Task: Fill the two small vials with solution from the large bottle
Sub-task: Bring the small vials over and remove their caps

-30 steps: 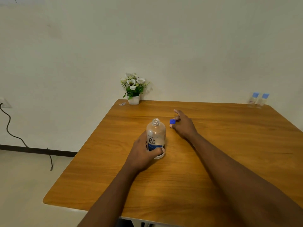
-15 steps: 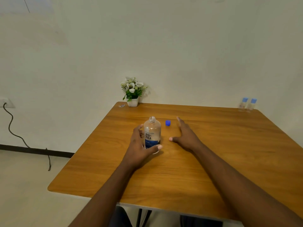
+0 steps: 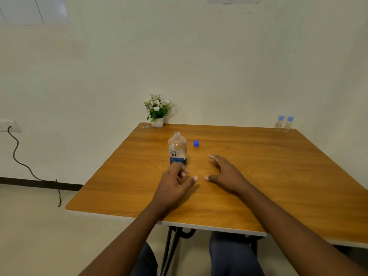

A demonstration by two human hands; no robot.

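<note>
Loosely open, empty hands: left hand [image 3: 172,185], right hand [image 3: 227,176], near clear, uncapped cylindrical bottle [image 3: 177,149], round blue cap [image 3: 196,143], wood-grain table [image 3: 278,168].

- On your counter [image 3: 278,166], a small white pot of white flowers [image 3: 157,112] stands at the far left corner, by the wall.
- To your left, a dark cable [image 3: 14,155] trails from a wall socket [image 3: 10,126] to the floor.

The open bottle [image 3: 177,149] stands on the table [image 3: 278,176], blue cap [image 3: 196,143] just beside. Left hand [image 3: 175,182] and right hand [image 3: 227,174] are loose before it, holding nothing. 2 vials [image 3: 280,122] stand at the far corner.
</note>
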